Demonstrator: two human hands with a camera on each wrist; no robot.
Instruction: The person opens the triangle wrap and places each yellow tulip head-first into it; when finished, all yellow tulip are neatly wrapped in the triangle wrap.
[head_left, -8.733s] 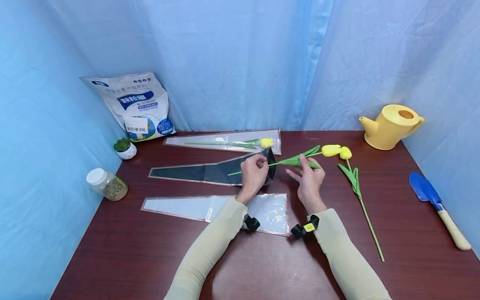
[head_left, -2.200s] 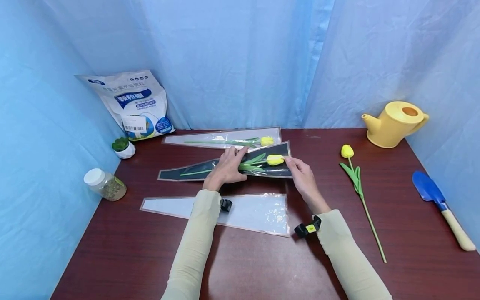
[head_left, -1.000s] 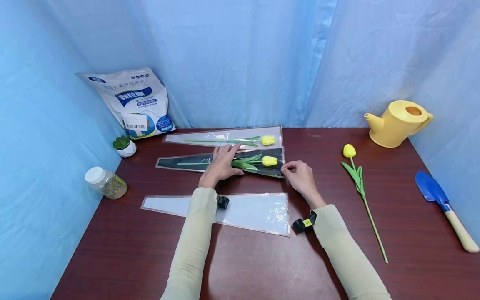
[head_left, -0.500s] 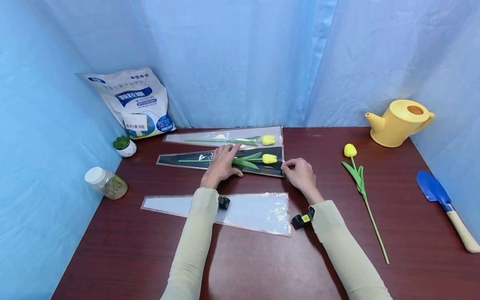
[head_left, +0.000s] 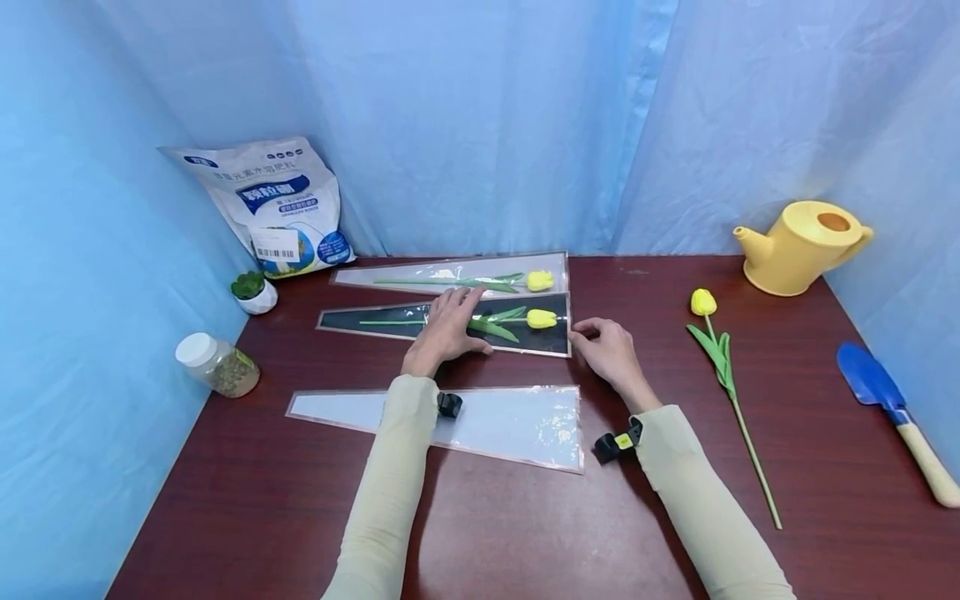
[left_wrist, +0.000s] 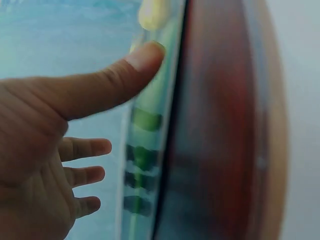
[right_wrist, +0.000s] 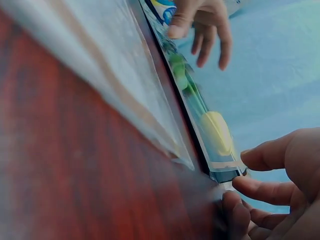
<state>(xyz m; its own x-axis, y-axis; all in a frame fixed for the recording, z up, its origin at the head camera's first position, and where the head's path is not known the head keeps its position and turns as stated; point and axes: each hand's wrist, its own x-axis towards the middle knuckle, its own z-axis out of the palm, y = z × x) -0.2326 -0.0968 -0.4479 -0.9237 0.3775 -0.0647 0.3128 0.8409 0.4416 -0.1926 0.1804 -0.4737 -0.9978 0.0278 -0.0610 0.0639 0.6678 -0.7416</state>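
A black-backed clear flower sleeve [head_left: 558, 340] lies across the table with a yellow tulip [head_left: 542, 319] inside it, bloom toward the wide end. Over the sleeve's middle, my left hand [head_left: 444, 329] rests with fingers spread, hiding part of the stem. The left wrist view shows that thumb [left_wrist: 115, 82] extended across the sleeve. My right hand [head_left: 609, 352] is at the wide end, its thumb and index finger on either side of the sleeve's corner, as the right wrist view shows; the other fingers are curled.
Behind lies a white sleeve [head_left: 557, 265] holding another tulip; in front, a white sleeve [head_left: 480, 425]. A loose tulip [head_left: 703, 302], watering can [head_left: 798, 250] and trowel [head_left: 870, 375] are at right. A fertilizer bag [head_left: 281, 208], potted succulent [head_left: 255, 293] and jar [head_left: 217, 365] are at left.
The tulip, earlier partly outside the black sleeve in both hands, now lies inside it. The sleeve has been lowered flat. My right fingertips have just shifted slightly right along with its edge.
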